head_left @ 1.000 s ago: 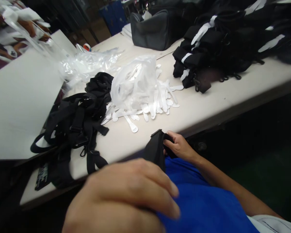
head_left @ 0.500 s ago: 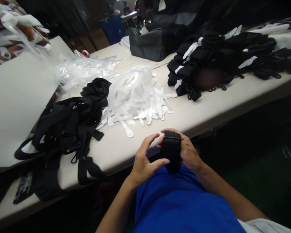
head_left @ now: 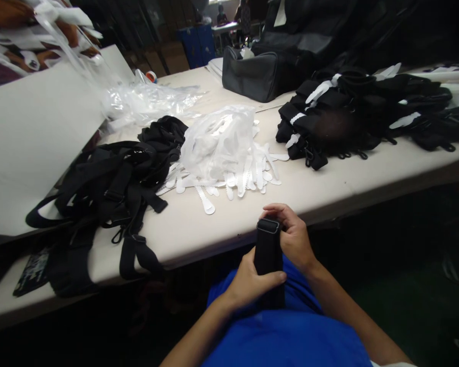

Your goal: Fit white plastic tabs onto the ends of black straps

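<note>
**A:** Item held?

**B:** One black strap point(head_left: 268, 244), folded and upright over the lap, against the blue shirt point(head_left: 283, 336). Its top end is level with the near edge of the table point(head_left: 329, 186). I cannot tell whether it touches the edge.

**A:** Hands?

**B:** Right hand point(head_left: 292, 237): fingers curled over the strap's top end, gripping it. Left hand point(head_left: 250, 283): closed round the lower part, thumb laid across the front.

**A:** Change since the last check?

**B:** Half a second ago the left hand was open, fingers spread beside the strap, and only the right hand held it. A second ago the left hand was close to the camera and blurred. Now both hands grip, and the strap stands straighter with more of its length showing. My judgement is that it is pinned at both ends and steady for handling.

**A:** Stock on the table?

**B:**
- Left: a tangle of loose straps point(head_left: 110, 188), some hanging over the edge.
- Centre: white tabs point(head_left: 248, 173), partly under a plastic bag point(head_left: 218, 140).
- Right: stacked straps point(head_left: 348, 117) with white tabs showing among them.
- Rear: black bag point(head_left: 260, 76) and clear film point(head_left: 153, 99).
- Far left: white board point(head_left: 34, 137).
</note>
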`<state>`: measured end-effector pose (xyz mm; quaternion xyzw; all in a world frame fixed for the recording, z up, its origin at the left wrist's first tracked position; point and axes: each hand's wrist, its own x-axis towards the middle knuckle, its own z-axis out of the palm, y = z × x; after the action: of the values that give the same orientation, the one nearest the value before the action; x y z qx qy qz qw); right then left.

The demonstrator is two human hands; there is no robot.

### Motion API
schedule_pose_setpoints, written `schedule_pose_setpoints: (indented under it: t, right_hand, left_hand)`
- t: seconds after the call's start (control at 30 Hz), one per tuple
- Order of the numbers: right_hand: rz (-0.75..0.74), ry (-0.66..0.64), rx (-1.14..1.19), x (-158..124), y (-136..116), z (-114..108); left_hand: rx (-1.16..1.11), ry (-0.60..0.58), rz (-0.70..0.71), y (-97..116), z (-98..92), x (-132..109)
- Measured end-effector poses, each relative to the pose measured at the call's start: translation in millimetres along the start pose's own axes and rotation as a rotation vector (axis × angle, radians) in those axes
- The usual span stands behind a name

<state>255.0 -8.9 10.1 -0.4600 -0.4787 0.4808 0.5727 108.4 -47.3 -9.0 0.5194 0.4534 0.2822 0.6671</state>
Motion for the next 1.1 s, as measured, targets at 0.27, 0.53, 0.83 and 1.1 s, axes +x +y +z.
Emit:
schedule_pose_setpoints:
  t: [0.27,0.53,0.83,1.1]
  right_hand:
    - [-0.165,-0.069,-0.198,1.1,-11.2,-10.6]
    - [-0.014,0.119,-0.088,-5.1,-18.1,2.6]
    - [0.203,0.132,0.378,0.7,-11.2,6.4]
    - [0.180,0.078,0.315,-3.6,-10.4,4.0]
  left_hand:
    - [0.221,0.088,0.225,7.2,-4.5,1.2]
    - [0.495,0.308,0.389,-3.0,9.7,7.1]
    - [-0.129,-0.111,0.080,12.5,5.2,5.2]
    - [-0.626,-0.501,-0.172,14.6,-2.0,5.1]
